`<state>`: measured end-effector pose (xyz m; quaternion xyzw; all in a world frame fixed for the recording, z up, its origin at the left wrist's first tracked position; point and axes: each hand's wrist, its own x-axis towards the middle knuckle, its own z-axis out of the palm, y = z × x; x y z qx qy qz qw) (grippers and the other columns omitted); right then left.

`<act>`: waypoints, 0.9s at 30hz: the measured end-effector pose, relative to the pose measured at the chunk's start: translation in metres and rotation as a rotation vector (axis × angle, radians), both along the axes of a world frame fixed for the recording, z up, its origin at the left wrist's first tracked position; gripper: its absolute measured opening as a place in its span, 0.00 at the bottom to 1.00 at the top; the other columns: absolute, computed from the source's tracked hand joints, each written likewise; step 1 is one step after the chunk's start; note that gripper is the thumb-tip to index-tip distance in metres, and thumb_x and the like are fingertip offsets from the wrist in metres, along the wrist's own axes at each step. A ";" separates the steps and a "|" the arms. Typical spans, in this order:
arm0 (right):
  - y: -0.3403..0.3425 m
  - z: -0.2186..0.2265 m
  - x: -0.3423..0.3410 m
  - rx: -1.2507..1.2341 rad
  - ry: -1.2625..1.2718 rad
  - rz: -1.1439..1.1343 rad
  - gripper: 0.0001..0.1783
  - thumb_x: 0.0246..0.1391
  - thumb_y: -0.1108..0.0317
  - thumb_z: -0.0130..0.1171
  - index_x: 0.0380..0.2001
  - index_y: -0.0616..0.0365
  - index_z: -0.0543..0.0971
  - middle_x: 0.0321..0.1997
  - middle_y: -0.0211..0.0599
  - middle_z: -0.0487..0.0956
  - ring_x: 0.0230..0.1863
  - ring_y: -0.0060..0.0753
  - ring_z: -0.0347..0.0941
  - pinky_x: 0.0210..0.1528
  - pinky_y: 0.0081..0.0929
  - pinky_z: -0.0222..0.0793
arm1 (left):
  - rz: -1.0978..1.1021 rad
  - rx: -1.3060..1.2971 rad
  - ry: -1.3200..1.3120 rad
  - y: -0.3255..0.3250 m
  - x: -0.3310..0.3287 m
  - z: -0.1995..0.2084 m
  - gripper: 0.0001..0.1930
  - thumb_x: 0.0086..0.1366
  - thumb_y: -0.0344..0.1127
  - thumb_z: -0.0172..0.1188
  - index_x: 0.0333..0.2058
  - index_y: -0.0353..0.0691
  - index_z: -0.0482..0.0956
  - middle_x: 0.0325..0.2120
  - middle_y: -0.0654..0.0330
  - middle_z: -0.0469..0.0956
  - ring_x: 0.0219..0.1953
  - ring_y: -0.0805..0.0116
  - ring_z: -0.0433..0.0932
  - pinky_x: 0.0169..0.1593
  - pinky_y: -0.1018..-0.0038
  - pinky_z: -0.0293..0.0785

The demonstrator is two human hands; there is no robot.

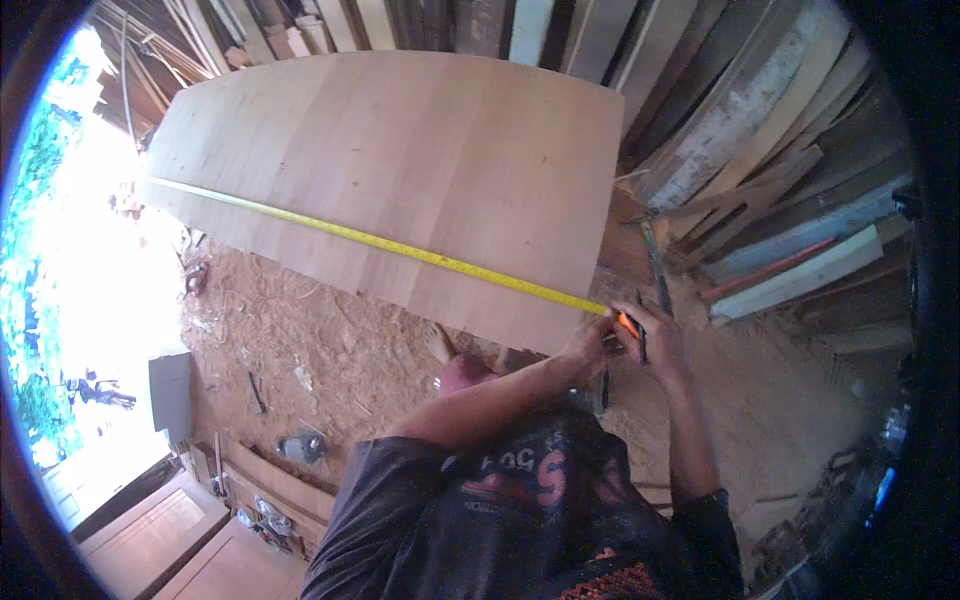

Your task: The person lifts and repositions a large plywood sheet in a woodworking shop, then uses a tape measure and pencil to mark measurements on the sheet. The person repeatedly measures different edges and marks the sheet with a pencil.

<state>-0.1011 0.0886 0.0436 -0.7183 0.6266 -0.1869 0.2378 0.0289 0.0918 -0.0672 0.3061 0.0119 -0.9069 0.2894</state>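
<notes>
A yellow tape measure blade (430, 257) stretches lengthwise over a large pale plywood sheet (390, 150), from its far left end to its near right edge. At that right edge my right hand (660, 345) is closed around the orange and black tape case. A thin dark stick-like thing shows by its fingers, too small to name. Just left of it, my left hand (592, 342) has its fingers closed on the tape where the blade meets the case. Part of the left fingers is hidden behind the right hand.
Boards and planks (730, 130) lean along the back and right. Wood shavings cover the floor (320, 340), where a grey power tool (302, 446) lies. Wooden panels (160, 530) stand at the lower left. A bare foot (440, 343) shows beside the sheet's near edge.
</notes>
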 end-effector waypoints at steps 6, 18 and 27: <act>-0.005 0.015 -0.001 0.058 0.029 0.027 0.20 0.53 0.63 0.69 0.50 0.49 0.81 0.38 0.50 0.82 0.42 0.55 0.80 0.44 0.43 0.76 | 0.018 -0.035 -0.033 0.000 0.000 -0.007 0.19 0.79 0.46 0.45 0.55 0.37 0.72 0.50 0.55 0.78 0.51 0.59 0.79 0.57 0.60 0.78; -0.005 0.030 0.021 -0.056 -0.442 -0.337 0.20 0.74 0.62 0.47 0.63 0.58 0.73 0.53 0.44 0.82 0.51 0.35 0.79 0.54 0.33 0.73 | -0.004 -0.113 0.064 0.004 0.008 -0.007 0.19 0.77 0.47 0.52 0.56 0.40 0.73 0.48 0.59 0.80 0.50 0.63 0.81 0.53 0.59 0.81; -0.024 0.036 0.067 0.035 -0.735 -0.421 0.16 0.73 0.62 0.51 0.52 0.61 0.81 0.36 0.31 0.82 0.39 0.19 0.78 0.42 0.19 0.73 | -0.025 -0.044 0.022 -0.002 0.013 0.005 0.17 0.75 0.43 0.55 0.56 0.43 0.72 0.51 0.60 0.78 0.52 0.64 0.79 0.54 0.63 0.79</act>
